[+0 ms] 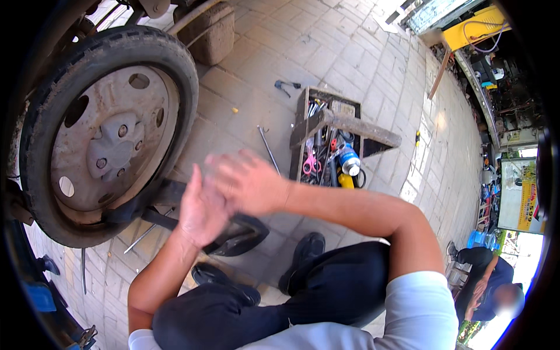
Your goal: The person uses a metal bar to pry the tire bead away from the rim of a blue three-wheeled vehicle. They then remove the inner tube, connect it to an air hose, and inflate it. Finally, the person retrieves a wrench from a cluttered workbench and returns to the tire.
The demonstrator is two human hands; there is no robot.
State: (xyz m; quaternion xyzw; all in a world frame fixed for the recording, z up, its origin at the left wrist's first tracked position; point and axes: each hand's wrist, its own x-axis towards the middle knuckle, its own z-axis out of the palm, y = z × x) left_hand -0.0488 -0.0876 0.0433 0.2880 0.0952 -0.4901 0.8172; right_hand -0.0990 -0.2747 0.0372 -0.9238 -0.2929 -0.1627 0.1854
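Observation:
My left hand [203,216] is raised palm inward beside the wheel, fingers extended. My right hand [248,184] lies against or just over it, fingers stretched and blurred by motion; I see nothing held in either. At left stands a dirty steel wheel [115,144] with a black tyre [177,76]. A black rubber piece, apparently an inner tube [245,233], runs from the wheel's lower edge behind my hands to the ground. Loose metal bars [266,146] lie on the paving.
A tool box [300,114] holding pliers, pink scissors [311,165] and a blue spray can [349,159] sits ahead. Black pliers [287,87] lie beyond it. My feet [308,248] are below. Another person [490,280] sits at right. A yellow board [472,29] and cluttered shelves line the back right.

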